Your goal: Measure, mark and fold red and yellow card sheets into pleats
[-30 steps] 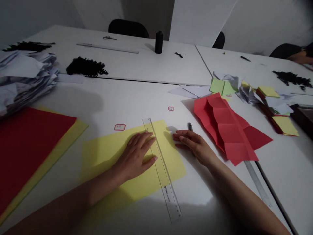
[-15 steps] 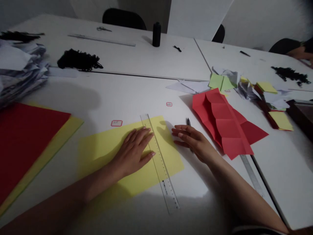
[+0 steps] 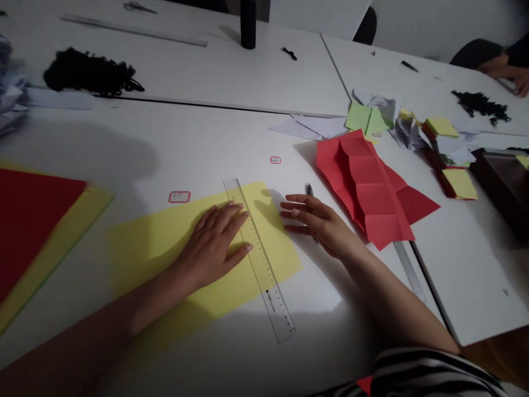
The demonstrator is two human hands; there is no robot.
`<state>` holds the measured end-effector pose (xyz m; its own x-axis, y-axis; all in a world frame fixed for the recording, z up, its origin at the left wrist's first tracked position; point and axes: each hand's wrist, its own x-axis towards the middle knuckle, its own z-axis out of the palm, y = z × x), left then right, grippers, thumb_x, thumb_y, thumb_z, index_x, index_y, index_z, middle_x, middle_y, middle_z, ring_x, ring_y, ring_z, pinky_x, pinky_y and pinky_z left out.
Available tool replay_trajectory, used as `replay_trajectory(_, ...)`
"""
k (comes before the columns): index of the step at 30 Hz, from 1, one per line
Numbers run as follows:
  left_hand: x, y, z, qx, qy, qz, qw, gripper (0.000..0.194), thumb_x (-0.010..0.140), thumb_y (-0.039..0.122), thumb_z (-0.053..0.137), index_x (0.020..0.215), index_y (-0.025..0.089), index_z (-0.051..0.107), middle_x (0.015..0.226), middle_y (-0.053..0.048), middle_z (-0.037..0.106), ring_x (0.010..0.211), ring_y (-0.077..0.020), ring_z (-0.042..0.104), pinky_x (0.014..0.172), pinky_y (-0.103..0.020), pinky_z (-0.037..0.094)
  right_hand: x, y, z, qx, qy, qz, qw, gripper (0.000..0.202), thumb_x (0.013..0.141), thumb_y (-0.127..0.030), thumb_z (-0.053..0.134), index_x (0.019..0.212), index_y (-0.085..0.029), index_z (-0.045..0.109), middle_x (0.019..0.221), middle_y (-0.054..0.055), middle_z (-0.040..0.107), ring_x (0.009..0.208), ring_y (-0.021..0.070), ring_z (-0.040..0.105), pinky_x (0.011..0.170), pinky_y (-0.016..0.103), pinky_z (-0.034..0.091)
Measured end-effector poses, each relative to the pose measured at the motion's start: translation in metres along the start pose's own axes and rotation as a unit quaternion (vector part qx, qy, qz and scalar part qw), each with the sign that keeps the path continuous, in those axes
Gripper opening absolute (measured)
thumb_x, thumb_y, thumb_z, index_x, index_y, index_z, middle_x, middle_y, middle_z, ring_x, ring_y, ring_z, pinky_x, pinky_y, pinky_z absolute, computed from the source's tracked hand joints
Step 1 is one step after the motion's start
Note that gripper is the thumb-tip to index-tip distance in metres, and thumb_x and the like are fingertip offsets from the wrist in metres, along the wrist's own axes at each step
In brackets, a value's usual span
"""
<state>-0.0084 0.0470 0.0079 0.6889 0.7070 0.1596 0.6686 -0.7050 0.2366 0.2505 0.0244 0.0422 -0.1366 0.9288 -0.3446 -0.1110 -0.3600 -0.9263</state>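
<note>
A sheet of yellow paper (image 3: 157, 242) lies on the white table, with a clear plastic ruler (image 3: 264, 270) slanting across its right part. My left hand (image 3: 217, 237) rests flat on the paper, its fingertips on the ruler's left edge near the top. To the right, my right hand (image 3: 316, 220) hovers with fingers spread and nothing between them. Partly hidden behind it is a dark pen (image 3: 309, 189) on the table. A folded red paper (image 3: 372, 193), creased in squares, lies right of that hand.
Red paper (image 3: 33, 220) tops a coloured stack on the left. Two small red-edged labels lie beyond the yellow sheet, one label (image 3: 179, 197) nearer. A black bottle (image 3: 248, 25), scissors (image 3: 139, 7) and black cord bundle (image 3: 91, 71) stand farther back. Another person's hand (image 3: 510, 71) shows far right.
My view has shifted, so everything sits higher and farther left in the picture. Both hands keep their places relative to the ruler and paper.
</note>
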Motion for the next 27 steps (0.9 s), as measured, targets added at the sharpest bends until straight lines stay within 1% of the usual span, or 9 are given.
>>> replay_trajectory(5, -0.0002, 0.0002, 0.0006, 0.004, -0.004, 0.0, 1.0, 0.052, 0.093, 0.045, 0.046, 0.136, 0.016, 0.038, 0.144, -0.013, 0.039, 0.137, -0.0286, 0.031, 0.114, -0.049, 0.025, -0.0017, 0.0001, -0.0005, -0.016, 0.001, -0.012, 1.0, 0.034, 0.085, -0.035, 0.065, 0.118, -0.03, 0.059, 0.129, 0.005, 0.06, 0.121, 0.0226, 0.055, 0.101, 0.046, 0.049)
replay_trajectory(15, -0.0019, -0.0012, 0.0012, -0.003, -0.004, -0.002, 1.0, 0.051, 0.093, 0.044, 0.046, 0.136, 0.017, 0.038, 0.144, -0.012, 0.039, 0.137, -0.0278, 0.031, 0.114, -0.048, 0.025, -0.0033, 0.0003, 0.003, -0.012, -0.005, -0.013, 1.0, 0.035, 0.084, -0.035, 0.065, 0.118, -0.029, 0.058, 0.131, 0.007, 0.057, 0.126, 0.0242, 0.051, 0.1, 0.045, 0.049)
replay_trajectory(20, -0.0033, -0.0011, 0.0011, -0.004, -0.003, -0.006, 1.0, 0.05, 0.093, 0.042, 0.047, 0.135, 0.018, 0.039, 0.145, -0.012, 0.039, 0.138, -0.0277, 0.031, 0.114, -0.048, 0.025, -0.0027, 0.0019, 0.0043, -0.003, -0.01, 0.004, 1.0, 0.036, 0.084, -0.035, 0.065, 0.118, -0.029, 0.057, 0.131, 0.007, 0.058, 0.126, 0.0245, 0.051, 0.099, 0.045, 0.049)
replay_trajectory(27, -0.0048, -0.0013, 0.0004, -0.006, -0.006, -0.013, 1.0, 0.051, 0.092, 0.043, 0.048, 0.137, 0.02, 0.037, 0.145, -0.01, 0.039, 0.138, -0.0276, 0.03, 0.114, -0.049, 0.025, -0.0042, -0.001, 0.0083, 0.022, -0.007, 0.01, 1.0, 0.041, 0.082, -0.034, 0.067, 0.122, -0.03, 0.055, 0.134, 0.008, 0.054, 0.123, 0.0256, 0.053, 0.099, 0.047, 0.049)
